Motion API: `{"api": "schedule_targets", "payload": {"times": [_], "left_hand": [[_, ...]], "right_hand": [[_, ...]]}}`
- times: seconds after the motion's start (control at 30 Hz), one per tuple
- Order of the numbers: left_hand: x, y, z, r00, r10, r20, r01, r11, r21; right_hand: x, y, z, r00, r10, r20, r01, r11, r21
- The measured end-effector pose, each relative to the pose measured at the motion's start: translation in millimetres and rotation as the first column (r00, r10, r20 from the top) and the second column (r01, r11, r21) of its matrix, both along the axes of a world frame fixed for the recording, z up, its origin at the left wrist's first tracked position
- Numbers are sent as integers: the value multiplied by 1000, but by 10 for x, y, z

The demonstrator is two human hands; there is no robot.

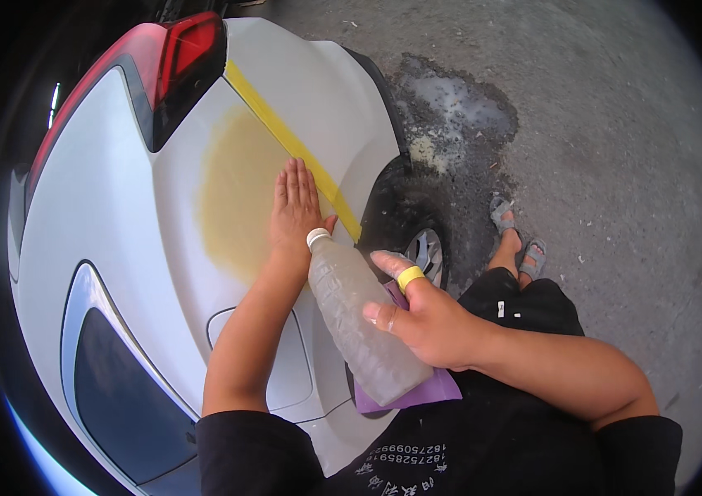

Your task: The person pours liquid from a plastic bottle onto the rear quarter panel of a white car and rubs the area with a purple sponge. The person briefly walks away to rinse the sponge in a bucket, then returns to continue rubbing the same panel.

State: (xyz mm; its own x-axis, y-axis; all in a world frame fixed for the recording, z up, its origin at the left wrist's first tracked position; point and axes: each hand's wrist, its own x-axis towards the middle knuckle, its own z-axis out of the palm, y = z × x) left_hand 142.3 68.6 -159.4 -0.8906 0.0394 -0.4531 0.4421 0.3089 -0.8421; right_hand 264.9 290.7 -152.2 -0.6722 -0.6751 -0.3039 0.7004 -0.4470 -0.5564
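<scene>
My left hand (296,207) lies flat on the white car's rear side panel (181,178), fingers stretched out and close together. Under and beside it spreads a tan, sanded-looking patch (239,182). A strip of yellow masking tape (285,136) runs along the panel seam, right by my left fingertips. In my right hand (437,326) is a cloudy plastic bottle (355,310) with a white cap, tilted toward my left wrist. A purple sheet (433,390), perhaps sandpaper, shows behind the bottle; how it is held is hidden. Yellow tape (409,279) wraps one right finger.
The red tail light (190,50) is at the far end of the car. A fuel flap (285,364) and side window (132,397) lie nearer. The rear wheel (425,252) is right of the panel. Beyond it, a wet patch (458,107) marks the grey ground.
</scene>
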Motion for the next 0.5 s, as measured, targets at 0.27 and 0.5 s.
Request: {"api": "schedule_targets", "payload": {"times": [0.27, 0.5], "left_hand": [[269, -88, 80, 984, -115, 133, 117, 993, -2], [667, -228, 119, 966, -236, 105, 219, 964, 150]], "right_hand": [[39, -60, -30, 999, 32, -29, -31, 998, 56], [50, -93, -38, 997, 71, 8, -71, 997, -9]]}}
